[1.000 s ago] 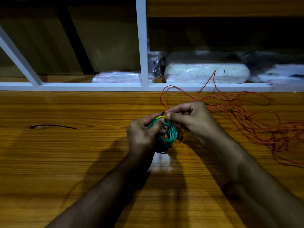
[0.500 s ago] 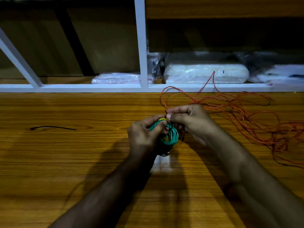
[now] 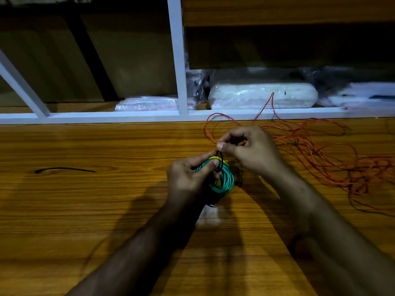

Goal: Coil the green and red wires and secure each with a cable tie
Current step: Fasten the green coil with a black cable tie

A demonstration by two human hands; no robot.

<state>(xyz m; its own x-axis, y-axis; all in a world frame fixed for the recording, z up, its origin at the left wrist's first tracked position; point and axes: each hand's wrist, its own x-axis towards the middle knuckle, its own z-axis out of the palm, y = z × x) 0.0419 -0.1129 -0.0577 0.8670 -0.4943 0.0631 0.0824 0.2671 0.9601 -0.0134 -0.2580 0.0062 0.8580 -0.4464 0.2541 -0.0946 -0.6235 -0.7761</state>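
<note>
We look down at a wooden bench (image 3: 106,210). The green wire (image 3: 224,182) is already wound into a coil, held just above the bench at centre. Our left hand (image 3: 190,178) grips the coil, fingers curled round it. Our right hand (image 3: 250,148) pinches the tail of a black cable tie (image 3: 221,162) looped over the coil, seemingly pulling it tight. The red wire (image 3: 320,157) still lies loose and tangled to the right, uncoiled. A second black cable tie (image 3: 64,169) waits far left. We judge the task nearly half done.
</note>
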